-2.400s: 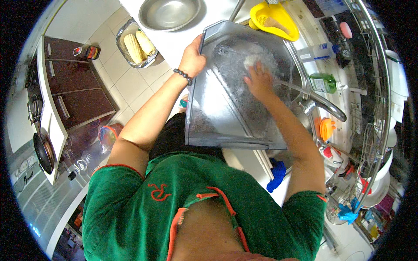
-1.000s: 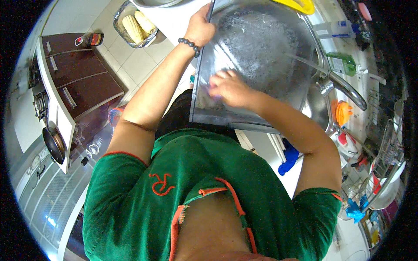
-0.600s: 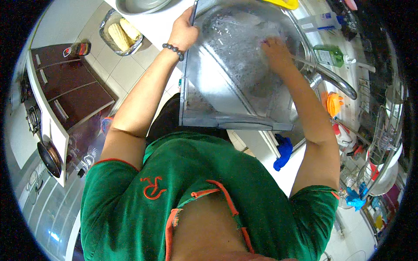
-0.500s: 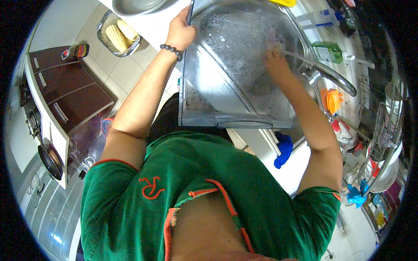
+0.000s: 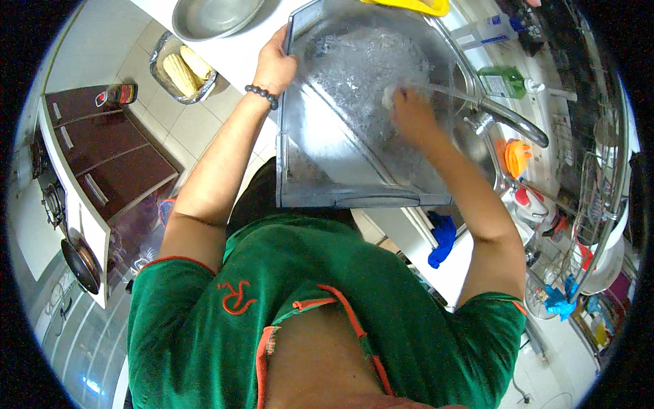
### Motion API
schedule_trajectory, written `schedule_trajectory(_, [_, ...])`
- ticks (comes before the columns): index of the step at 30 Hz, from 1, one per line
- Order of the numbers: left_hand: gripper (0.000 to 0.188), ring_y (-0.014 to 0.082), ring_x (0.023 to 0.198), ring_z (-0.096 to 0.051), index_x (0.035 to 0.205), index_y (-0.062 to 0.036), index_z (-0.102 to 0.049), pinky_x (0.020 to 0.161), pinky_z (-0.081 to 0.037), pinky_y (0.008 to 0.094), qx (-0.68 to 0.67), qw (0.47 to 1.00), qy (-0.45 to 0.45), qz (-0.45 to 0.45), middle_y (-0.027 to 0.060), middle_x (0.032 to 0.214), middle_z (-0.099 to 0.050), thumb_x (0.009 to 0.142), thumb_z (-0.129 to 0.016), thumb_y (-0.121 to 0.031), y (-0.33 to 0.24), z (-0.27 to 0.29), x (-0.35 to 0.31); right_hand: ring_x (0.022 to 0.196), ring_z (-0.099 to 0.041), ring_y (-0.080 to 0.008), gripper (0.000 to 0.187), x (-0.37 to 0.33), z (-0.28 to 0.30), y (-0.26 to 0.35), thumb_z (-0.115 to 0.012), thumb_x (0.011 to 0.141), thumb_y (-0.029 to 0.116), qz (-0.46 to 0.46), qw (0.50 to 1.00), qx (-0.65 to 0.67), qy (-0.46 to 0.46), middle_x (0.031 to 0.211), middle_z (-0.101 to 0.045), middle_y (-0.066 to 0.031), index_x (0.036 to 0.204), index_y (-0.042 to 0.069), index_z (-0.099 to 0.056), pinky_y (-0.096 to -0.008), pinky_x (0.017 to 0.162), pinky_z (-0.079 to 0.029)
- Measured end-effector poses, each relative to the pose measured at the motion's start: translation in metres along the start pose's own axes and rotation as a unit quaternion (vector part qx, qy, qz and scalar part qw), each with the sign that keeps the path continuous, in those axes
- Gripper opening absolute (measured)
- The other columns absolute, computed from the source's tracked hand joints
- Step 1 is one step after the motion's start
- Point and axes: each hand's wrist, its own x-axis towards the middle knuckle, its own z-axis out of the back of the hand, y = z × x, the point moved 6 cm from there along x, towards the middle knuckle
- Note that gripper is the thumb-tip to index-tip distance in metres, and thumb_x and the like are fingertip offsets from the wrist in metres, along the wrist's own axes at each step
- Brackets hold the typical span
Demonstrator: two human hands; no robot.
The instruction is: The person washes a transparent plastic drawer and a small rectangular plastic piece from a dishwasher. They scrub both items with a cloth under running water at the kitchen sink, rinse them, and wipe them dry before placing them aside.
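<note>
At the sink [image 5: 477, 146], fingers [image 5: 398, 102] press a sponge [image 5: 388, 97] into the clear drawer [image 5: 340, 157].

I've got a steel bowl [image 5: 214, 15] on the counter just past the left hand, and a foil tray of corn cobs [image 5: 184, 68] off to its left. Beyond the right hand the faucet [image 5: 511, 119] curves over, a green bottle [image 5: 503, 80] behind it. A blue cloth [image 5: 441, 238] hangs below the right forearm; a frying pan [image 5: 80, 264] sits far left.
</note>
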Motion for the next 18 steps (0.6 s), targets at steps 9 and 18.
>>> schedule_trajectory(9, [0.061, 0.0177, 0.109, -0.049, 0.126, 0.0042, -0.041, 0.094, -0.035, 0.0241, -0.032, 0.999, -0.011, -0.016, 0.0123, 0.117, -0.053, 0.066, -0.045, 0.011, 0.01, -0.003, 0.004, 0.108, -0.045, -0.0401, 0.051, 0.041, -0.005, -0.032, -0.063, 0.071, 0.017, 0.076, 0.992, 0.026, -0.099, 0.119, -0.045, -0.0226, 0.119, 0.009, -0.046, -0.0462, 0.09, -0.039])
schedule_trajectory(18, [0.065, 0.0182, 0.112, -0.047, 0.127, 0.0037, -0.039, 0.095, -0.033, 0.024, -0.032, 0.999, 0.005, 0.024, 0.0121, 0.121, -0.051, 0.063, -0.046, 0.013, 0.002, 0.002, -0.003, 0.094, -0.054, -0.0298, 0.048, 0.06, -0.027, -0.071, -0.068, 0.068, 0.012, -0.042, 0.972, 0.229, -0.043, 0.117, -0.048, -0.0133, 0.113, 0.004, -0.052, -0.0393, 0.081, -0.046])
